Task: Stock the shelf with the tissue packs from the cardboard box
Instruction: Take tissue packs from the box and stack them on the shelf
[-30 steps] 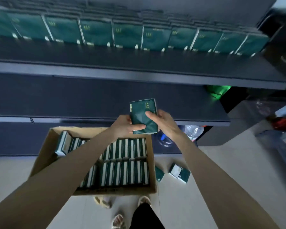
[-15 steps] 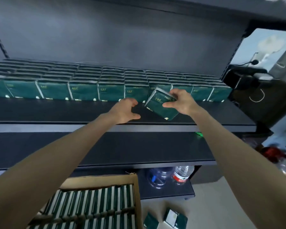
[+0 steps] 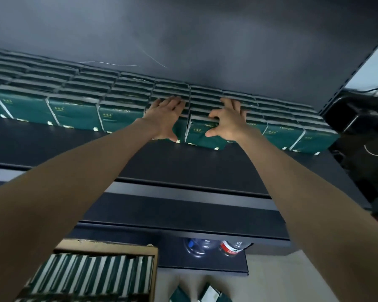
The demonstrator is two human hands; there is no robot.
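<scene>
Shelf (image 3: 183, 162): upper tier, dark, with a front strip left bare. Stocked packs (image 3: 74, 112): green, standing on edge in rows several deep, filling the back of the tier from the left edge of view to the right upright. Pack (image 3: 196, 136): the one in hand, upright at the front of the rows near the middle, its face sitting slightly proud of its neighbours, judged nearly seated but not yet released. Right hand (image 3: 227, 122): fingers arched over the pack's top edge, thumb on its front face, pinching it. Left hand (image 3: 164, 118): fingers straight, lying flat on the tops of the adjoining packs, holding nothing. Box (image 3: 109, 250): on the floor below left, boxed packs (image 3: 92, 277) in close rows, so a good share remains to shelve. Loose packs (image 3: 207, 294): a few on the floor beside the box. Bottles (image 3: 231, 247): under the lowest tier.
</scene>
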